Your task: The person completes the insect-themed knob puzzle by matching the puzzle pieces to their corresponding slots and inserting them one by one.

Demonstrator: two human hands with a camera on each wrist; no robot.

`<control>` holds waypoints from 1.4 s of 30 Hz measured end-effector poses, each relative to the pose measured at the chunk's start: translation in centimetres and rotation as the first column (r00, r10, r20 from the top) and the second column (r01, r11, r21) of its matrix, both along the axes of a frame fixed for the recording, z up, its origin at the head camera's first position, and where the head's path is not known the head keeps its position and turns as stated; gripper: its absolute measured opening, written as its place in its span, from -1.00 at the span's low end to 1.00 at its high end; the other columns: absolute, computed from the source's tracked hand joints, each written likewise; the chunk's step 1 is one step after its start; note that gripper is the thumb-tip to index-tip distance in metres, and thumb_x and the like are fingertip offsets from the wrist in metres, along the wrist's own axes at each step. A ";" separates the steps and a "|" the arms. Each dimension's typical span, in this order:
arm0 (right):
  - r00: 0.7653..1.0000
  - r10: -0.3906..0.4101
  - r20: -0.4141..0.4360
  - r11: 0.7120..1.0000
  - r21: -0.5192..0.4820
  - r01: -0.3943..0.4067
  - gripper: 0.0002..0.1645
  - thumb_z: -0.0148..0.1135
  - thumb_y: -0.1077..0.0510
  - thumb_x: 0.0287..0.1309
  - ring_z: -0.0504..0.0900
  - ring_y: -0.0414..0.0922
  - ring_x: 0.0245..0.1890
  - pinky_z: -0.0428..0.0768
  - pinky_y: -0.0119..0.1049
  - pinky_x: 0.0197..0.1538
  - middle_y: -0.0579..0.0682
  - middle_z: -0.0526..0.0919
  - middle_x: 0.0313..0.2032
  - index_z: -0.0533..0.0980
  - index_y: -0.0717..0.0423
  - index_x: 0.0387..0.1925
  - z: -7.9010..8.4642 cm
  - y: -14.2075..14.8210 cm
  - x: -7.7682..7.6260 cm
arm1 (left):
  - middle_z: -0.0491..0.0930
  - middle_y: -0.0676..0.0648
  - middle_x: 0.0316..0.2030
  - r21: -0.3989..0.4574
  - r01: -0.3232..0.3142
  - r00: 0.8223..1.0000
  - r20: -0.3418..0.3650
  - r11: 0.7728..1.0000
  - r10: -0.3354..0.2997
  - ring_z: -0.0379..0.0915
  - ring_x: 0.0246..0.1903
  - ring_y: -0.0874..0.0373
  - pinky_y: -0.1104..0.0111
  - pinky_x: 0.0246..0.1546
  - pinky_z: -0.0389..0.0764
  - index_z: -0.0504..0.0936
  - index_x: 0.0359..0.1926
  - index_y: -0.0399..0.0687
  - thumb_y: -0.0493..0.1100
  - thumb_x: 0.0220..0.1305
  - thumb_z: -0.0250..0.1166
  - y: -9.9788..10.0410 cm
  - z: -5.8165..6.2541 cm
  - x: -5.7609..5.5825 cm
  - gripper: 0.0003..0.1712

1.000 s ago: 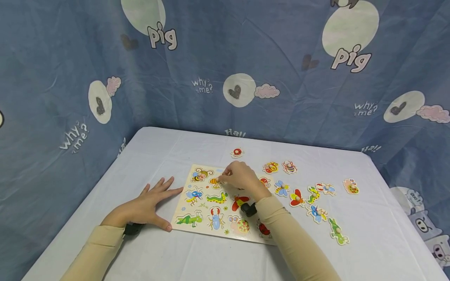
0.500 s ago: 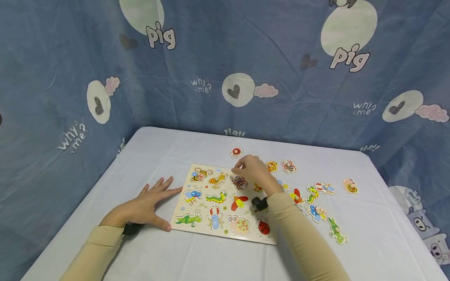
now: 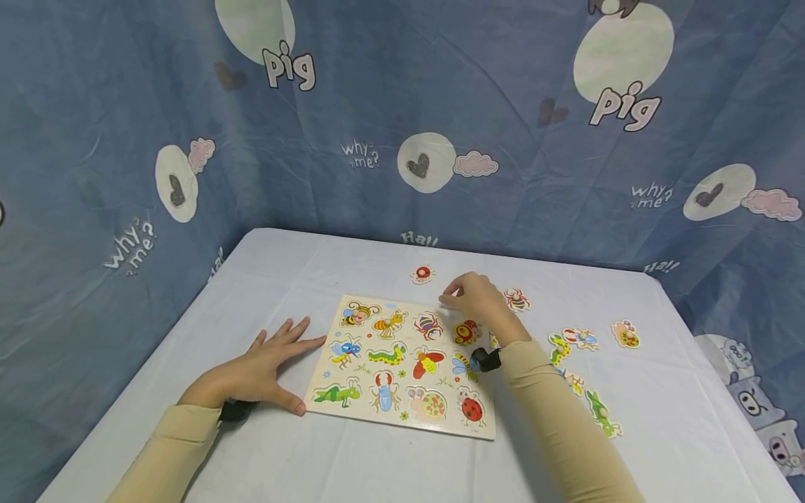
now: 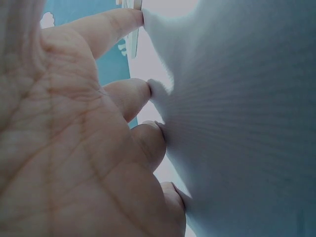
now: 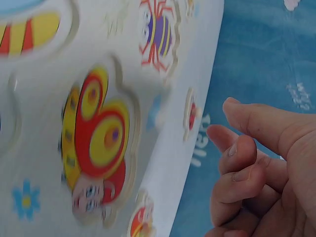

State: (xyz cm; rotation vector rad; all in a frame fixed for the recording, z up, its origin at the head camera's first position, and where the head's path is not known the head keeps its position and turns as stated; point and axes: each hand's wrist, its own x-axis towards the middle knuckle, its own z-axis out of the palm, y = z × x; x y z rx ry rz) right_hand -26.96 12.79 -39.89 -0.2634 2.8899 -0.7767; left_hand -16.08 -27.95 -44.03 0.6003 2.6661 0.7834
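Note:
My left hand [image 3: 260, 367] lies spread on the white table, index finger and thumb at the left edge of the wooden insect puzzle board [image 3: 361, 367]. In the left wrist view, its fingertips [image 4: 143, 91] press on the cloth. An orange insect piece [image 3: 390, 323] and a bee piece [image 3: 356, 314] sit in the board's top row. My right hand [image 3: 474, 300] hovers past the board's back edge, loosely curled with nothing between thumb and fingers. Below it in the right wrist view is a butterfly piece [image 5: 142, 219], hidden by the hand in the head view.
A red ladybug piece [image 3: 423, 274] lies behind the board. To the right are a spider piece [image 3: 517, 300], a stag beetle piece [image 3: 581, 338], a snail piece [image 3: 625, 334] and a grasshopper piece [image 3: 604, 413]. A blue printed curtain [image 3: 352, 202] hangs behind the table.
My right hand has left the orange insect piece, which stays in the board, and moved right across the back edge toward the loose pieces. My left hand has not moved.

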 end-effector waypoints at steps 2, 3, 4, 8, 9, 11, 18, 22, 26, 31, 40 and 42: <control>1.000 -0.006 -0.007 1.000 0.003 0.006 -0.65 0.38 -0.09 0.43 0.57 -0.07 -0.33 0.52 -0.26 -0.30 0.05 0.72 -0.23 0.79 0.08 -0.03 0.0 0.6 -0.1 | -0.15 -0.34 0.73 0.004 0.003 1.000 0.002 1.000 -0.003 -0.42 0.69 -0.51 -0.56 0.50 -0.42 0.33 0.65 0.17 0.32 -0.29 0.78 0.0 0.0 0.1 0.43; 1.000 -0.008 -0.011 1.000 0.006 0.008 -0.65 0.38 -0.08 0.44 0.58 -0.07 -0.34 0.52 -0.26 -0.30 0.06 0.72 -0.23 0.79 0.09 -0.03 0.1 0.8 -0.1 | -0.15 -0.34 0.73 0.004 0.003 1.000 0.003 1.000 -0.003 -0.42 0.69 -0.51 -0.56 0.50 -0.42 0.33 0.65 0.17 0.32 -0.28 0.78 0.0 0.1 0.1 0.43; 1.000 -0.010 -0.016 1.000 0.008 0.010 -0.65 0.38 -0.08 0.44 0.58 -0.06 -0.34 0.52 -0.26 -0.29 0.07 0.73 -0.23 0.78 0.10 -0.03 0.1 1.1 -0.2 | -0.15 -0.34 0.73 0.004 0.003 1.000 0.004 1.000 -0.003 -0.42 0.69 -0.51 -0.56 0.50 -0.42 0.33 0.65 0.17 0.32 -0.28 0.78 0.0 0.1 0.1 0.43; 1.000 -0.024 -0.010 1.000 0.017 0.024 -0.62 0.37 -0.07 0.44 0.62 -0.06 -0.34 0.54 -0.25 -0.28 0.09 0.76 -0.24 0.78 0.13 0.02 0.2 2.3 -0.5 | -0.14 -0.34 0.73 0.008 0.003 1.000 0.006 1.000 -0.003 -0.42 0.69 -0.51 -0.57 0.50 -0.42 0.33 0.65 0.18 0.32 -0.28 0.78 -0.1 0.1 0.1 0.42; 1.000 -0.031 -0.006 0.999 0.021 0.031 -0.62 0.38 -0.07 0.44 0.63 -0.06 -0.34 0.55 -0.24 -0.27 0.09 0.76 -0.24 0.77 0.13 0.03 0.2 2.6 -0.6 | -0.14 -0.34 0.73 0.008 0.004 1.000 0.005 1.000 -0.004 -0.41 0.69 -0.51 -0.57 0.50 -0.42 0.33 0.65 0.18 0.32 -0.28 0.77 -0.1 0.1 0.1 0.42; 0.999 -0.049 0.006 0.998 0.030 0.049 -0.61 0.38 -0.07 0.45 0.65 -0.06 -0.31 0.57 -0.22 -0.24 0.09 0.77 -0.23 0.77 0.13 0.05 0.1 3.2 -0.8 | -0.14 -0.34 0.73 0.006 0.004 1.000 0.002 1.000 -0.004 -0.41 0.69 -0.51 -0.56 0.50 -0.42 0.33 0.65 0.18 0.32 -0.28 0.77 -0.1 0.0 0.1 0.42; 0.995 -0.100 0.026 0.994 0.053 0.099 -0.60 0.37 -0.06 0.44 0.65 0.04 -0.17 0.63 -0.08 -0.10 0.15 0.75 -0.08 0.75 0.15 0.07 0.2 5.3 -1.0 | -0.13 -0.34 0.73 -0.006 0.002 1.000 -0.009 1.000 -0.002 -0.40 0.69 -0.51 -0.57 0.51 -0.41 0.34 0.64 0.18 0.33 -0.30 0.77 -0.1 0.0 0.0 0.43; 0.991 -0.122 0.045 0.991 0.059 0.120 -0.56 0.35 -0.07 0.44 0.64 0.07 -0.11 0.63 -0.04 -0.05 0.18 0.74 -0.03 0.74 0.16 0.10 0.1 6.3 -1.0 | -0.13 -0.34 0.73 -0.002 0.002 1.000 -0.006 1.000 -0.002 -0.40 0.69 -0.51 -0.57 0.50 -0.41 0.34 0.64 0.18 0.33 -0.29 0.78 0.0 0.0 0.1 0.42; 0.989 -0.140 0.057 0.989 0.063 0.136 -0.53 0.34 -0.09 0.44 0.65 0.10 -0.07 0.63 -0.01 -0.01 0.20 0.73 0.00 0.72 0.17 0.12 -0.1 7.4 -1.0 | -0.13 -0.33 0.73 0.002 0.000 1.000 -0.002 1.000 0.000 -0.41 0.69 -0.51 -0.56 0.51 -0.42 0.34 0.64 0.18 0.32 -0.29 0.78 0.0 0.1 0.1 0.42; 0.990 -0.137 0.044 0.988 0.071 0.134 -0.53 0.34 -0.08 0.43 0.65 0.10 -0.09 0.63 -0.03 -0.04 0.22 0.72 0.01 0.72 0.19 0.11 -0.4 8.6 -1.2 | -0.13 -0.33 0.73 0.001 -0.003 1.000 -0.003 1.000 0.003 -0.40 0.69 -0.50 -0.56 0.51 -0.41 0.35 0.64 0.19 0.32 -0.30 0.78 0.0 0.1 0.2 0.42; 0.985 -0.161 0.058 0.984 0.085 0.155 -0.59 0.34 -0.01 0.44 0.68 0.02 -0.17 0.63 -0.09 -0.10 0.17 0.79 -0.10 0.72 0.22 0.08 -0.8 10.3 -1.5 | -0.13 -0.32 0.73 -0.004 -0.005 1.000 0.001 1.000 0.005 -0.41 0.69 -0.49 -0.56 0.51 -0.42 0.33 0.65 0.19 0.32 -0.30 0.78 0.0 0.1 0.1 0.43; 0.984 -0.168 0.051 0.983 0.089 0.163 -0.60 0.34 0.00 0.43 0.68 0.01 -0.18 0.62 -0.12 -0.13 0.17 0.79 -0.11 0.73 0.22 0.07 -0.9 10.6 -1.5 | -0.13 -0.32 0.73 -0.003 -0.006 1.000 0.001 1.000 0.006 -0.41 0.69 -0.49 -0.56 0.51 -0.42 0.33 0.65 0.19 0.32 -0.30 0.78 0.0 0.1 0.1 0.43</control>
